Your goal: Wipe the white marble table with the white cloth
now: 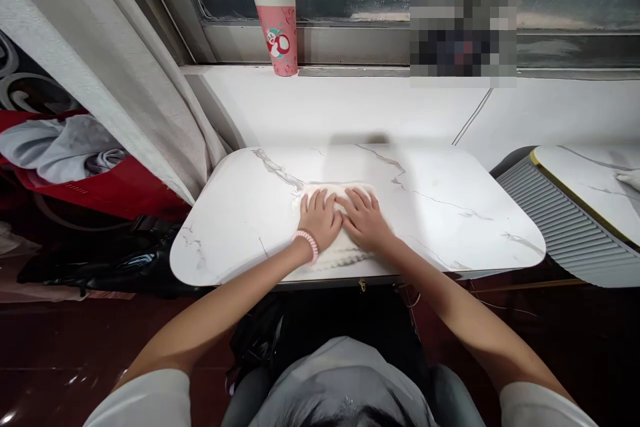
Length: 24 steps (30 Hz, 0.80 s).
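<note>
A cream-white, fluffy folded cloth lies flat near the front edge of the white marble-patterned table. On its left part my left hand rests palm down, fingers stretched out, with a pink coiled band on the wrist. My right hand lies flat on the right part of the same cloth, fingers spread. Both hands press on the cloth without gripping it, and their index fingers and thumbs come close together. The hands hide much of the cloth's middle.
A pink paper cup with a red straw stands on the window ledge behind the table. To the left hangs a pale curtain, beside a red container holding grey cloth. A second marble-patterned table with ribbed sides stands at the right.
</note>
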Each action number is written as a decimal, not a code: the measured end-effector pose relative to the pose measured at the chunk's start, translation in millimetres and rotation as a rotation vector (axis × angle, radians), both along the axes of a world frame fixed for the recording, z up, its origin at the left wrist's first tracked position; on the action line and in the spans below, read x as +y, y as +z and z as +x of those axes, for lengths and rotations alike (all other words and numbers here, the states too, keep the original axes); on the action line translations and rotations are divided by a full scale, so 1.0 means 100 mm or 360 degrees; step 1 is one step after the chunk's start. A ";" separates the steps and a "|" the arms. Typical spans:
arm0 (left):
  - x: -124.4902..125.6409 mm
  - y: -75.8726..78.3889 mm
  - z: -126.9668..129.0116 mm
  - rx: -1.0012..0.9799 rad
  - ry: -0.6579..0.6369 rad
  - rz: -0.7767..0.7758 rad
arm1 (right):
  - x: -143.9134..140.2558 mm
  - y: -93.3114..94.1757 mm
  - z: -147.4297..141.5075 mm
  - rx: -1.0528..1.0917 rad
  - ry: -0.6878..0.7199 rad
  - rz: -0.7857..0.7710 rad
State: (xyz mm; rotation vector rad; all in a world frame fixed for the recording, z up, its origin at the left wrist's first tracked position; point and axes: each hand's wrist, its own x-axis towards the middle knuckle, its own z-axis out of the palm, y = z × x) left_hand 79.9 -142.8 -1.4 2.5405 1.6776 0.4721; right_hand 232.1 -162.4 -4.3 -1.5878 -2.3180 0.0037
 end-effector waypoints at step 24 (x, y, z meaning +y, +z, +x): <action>2.01 0.06 0.57 -0.0134 0.0025 0.0064 | 1.93 -0.01 0.38 0.0101 -0.0286 0.0022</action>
